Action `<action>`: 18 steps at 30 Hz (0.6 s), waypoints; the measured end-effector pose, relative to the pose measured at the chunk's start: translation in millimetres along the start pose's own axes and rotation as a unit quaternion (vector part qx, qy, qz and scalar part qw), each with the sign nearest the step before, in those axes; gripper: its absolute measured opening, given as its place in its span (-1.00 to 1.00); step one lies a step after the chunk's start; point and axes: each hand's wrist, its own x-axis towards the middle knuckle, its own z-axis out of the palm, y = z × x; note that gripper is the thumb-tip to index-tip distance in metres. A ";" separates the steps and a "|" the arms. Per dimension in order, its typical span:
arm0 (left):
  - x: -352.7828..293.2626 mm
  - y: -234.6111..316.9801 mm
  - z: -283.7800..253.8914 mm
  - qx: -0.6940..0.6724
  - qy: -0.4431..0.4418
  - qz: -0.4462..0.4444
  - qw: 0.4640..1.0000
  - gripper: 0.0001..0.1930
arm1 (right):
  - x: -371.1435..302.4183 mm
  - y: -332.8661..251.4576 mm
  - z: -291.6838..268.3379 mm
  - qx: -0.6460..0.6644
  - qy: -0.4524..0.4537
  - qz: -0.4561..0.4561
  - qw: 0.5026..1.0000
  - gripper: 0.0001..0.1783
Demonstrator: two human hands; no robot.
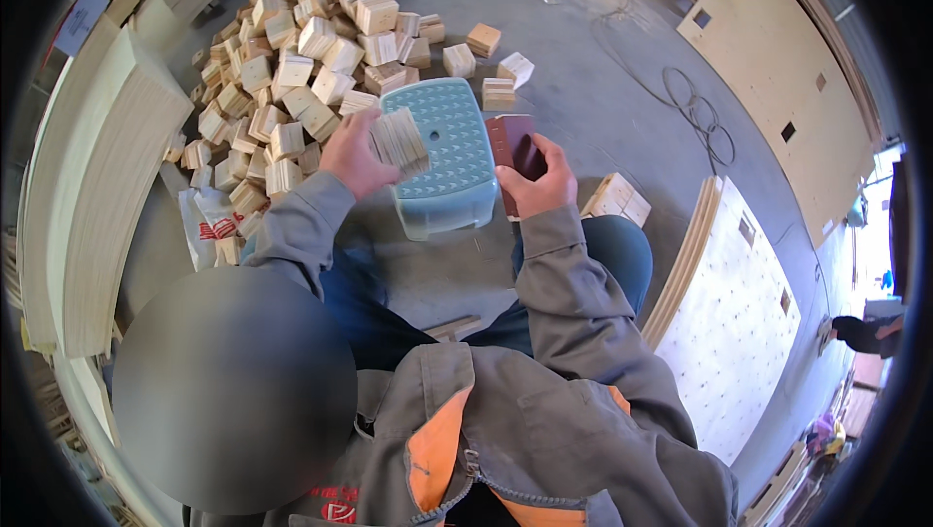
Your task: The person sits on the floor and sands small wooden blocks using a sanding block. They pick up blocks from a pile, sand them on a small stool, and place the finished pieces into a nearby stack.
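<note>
My left hand (352, 156) grips a square laminated wooden block (399, 141) and holds it over the left edge of a light blue plastic stool (449, 153). My right hand (533, 180) clasps a dark red-brown flat block (515, 146) at the stool's right side. Both forearms wear grey sleeves. A large heap of similar pale wooden blocks (292, 70) lies on the concrete floor just beyond my left hand.
Stacked plywood sheets (92, 187) stand at the left. A perforated board (739, 323) and a panel with cut-outs (787, 80) lie to the right. A coiled cable (695, 104) rests on the floor. Loose blocks (617, 198) sit near my right knee. Another person's arm (865, 333) shows far right.
</note>
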 end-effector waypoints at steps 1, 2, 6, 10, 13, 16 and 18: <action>-1.7 8.7 9.8 0.004 -0.023 -0.010 1.000 -0.01 | 0.2 4.6 -0.8 -0.003 -0.004 0.007 1.000 -0.15; -1.6 16.2 16.8 -0.009 -0.044 -0.007 0.999 -0.01 | 0.8 10.3 -0.4 -0.001 -0.009 0.020 1.000 -0.16; 4.7 32.6 45.1 -0.014 -0.058 -0.012 0.998 0.01 | 0.6 27.4 -0.6 -0.022 -0.031 0.019 0.999 -0.15; 4.1 17.1 74.4 -0.032 -0.053 -0.034 0.997 0.03 | -1.4 34.0 15.7 -0.022 -0.053 0.018 0.998 -0.14; 3.3 5.8 86.2 -0.051 -0.054 -0.061 0.995 0.11 | -1.7 31.6 23.4 -0.027 -0.072 0.033 0.996 -0.13; -2.0 6.6 85.7 -0.073 -0.041 -0.043 0.996 0.26 | -0.5 29.7 27.1 -0.043 -0.080 0.045 0.995 -0.14; -5.0 3.9 87.0 -0.080 -0.037 -0.044 0.995 0.35 | -0.5 27.2 29.3 -0.054 -0.083 0.053 0.994 -0.16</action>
